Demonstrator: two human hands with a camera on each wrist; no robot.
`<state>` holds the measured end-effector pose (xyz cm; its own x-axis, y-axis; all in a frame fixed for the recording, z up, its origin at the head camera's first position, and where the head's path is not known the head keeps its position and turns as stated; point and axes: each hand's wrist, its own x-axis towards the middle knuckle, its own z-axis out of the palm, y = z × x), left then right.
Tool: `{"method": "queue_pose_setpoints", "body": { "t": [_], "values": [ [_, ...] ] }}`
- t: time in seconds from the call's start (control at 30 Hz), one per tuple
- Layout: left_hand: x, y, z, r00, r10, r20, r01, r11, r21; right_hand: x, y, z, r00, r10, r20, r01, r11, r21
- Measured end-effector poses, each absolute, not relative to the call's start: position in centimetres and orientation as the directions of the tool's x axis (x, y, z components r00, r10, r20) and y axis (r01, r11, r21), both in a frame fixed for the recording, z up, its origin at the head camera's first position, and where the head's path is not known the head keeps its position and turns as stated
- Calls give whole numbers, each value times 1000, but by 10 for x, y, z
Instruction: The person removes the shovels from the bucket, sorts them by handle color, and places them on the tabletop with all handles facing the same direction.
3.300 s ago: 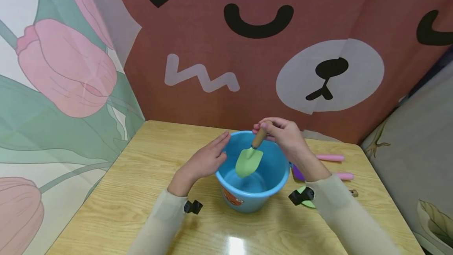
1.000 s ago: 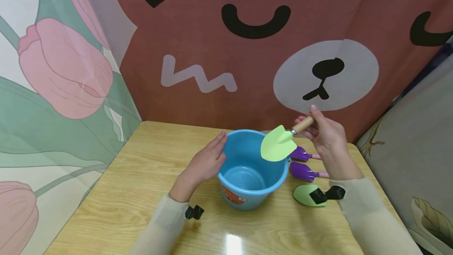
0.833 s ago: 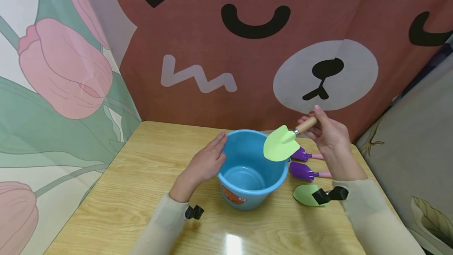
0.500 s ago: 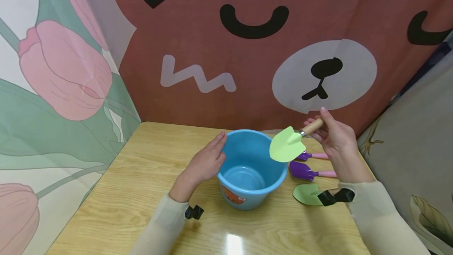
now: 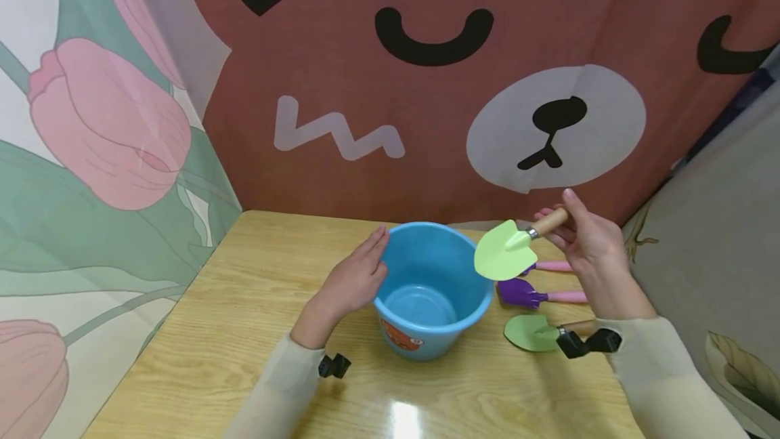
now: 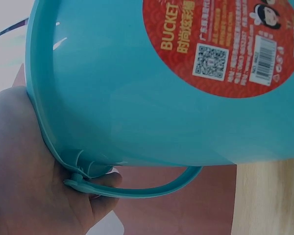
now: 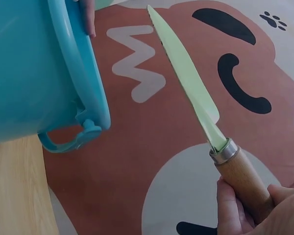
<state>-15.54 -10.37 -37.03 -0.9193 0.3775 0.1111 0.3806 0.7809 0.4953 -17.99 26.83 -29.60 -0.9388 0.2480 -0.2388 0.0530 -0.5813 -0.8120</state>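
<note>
My right hand (image 5: 594, 239) pinches the wooden handle of a light green garden trowel (image 5: 506, 251), which is raised above the right side of a blue bucket (image 5: 420, 344). In the right wrist view the trowel blade (image 7: 183, 73) is seen nearly edge-on, with thumb and fingers around the handle's end. My left hand (image 5: 353, 276) rests against the bucket's left rim, fingers extended. The left wrist view shows that hand (image 6: 27, 161) beside the handle hinge, and a red label (image 6: 225, 44) on the bucket wall. Inside, the bucket floor (image 5: 420, 303) is bare.
Right of the bucket lie two purple toy shovels with pink handles, the nearer shovel (image 5: 518, 293) fully visible and the farther one's handle (image 5: 553, 266) partly covered. A second green trowel (image 5: 531, 332) lies nearer on the wooden table (image 5: 274, 249). A bear-print curtain (image 5: 335, 181) hangs behind.
The trowel has come up out of the bucket and moved right with my right hand, its blade turning from downward to leftward. My left hand has stayed at the rim.
</note>
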Motion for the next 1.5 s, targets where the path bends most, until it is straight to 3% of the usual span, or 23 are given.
{"method": "queue_pose_setpoints", "body": {
  "t": [1.1, 1.27, 1.43, 1.5],
  "values": [
    [-157, -105, -378, -921, 370, 121, 379, 777, 503, -144, 313, -349, -922, 195, -336, 127, -665, -736],
    [-156, -105, -375, -919, 375, 125, 384, 772, 507, -138, 320, -359, -940, 146, -308, 149, -637, -756],
    [-157, -105, -374, -917, 377, 132, 390, 771, 504, -136, 328, -371, -991, -81, -104, 130, -486, -864],
    [-157, -105, -374, -918, 375, 131, 388, 772, 503, -134, 330, -374, -991, -90, -103, 134, -482, -866]
  ]
}}
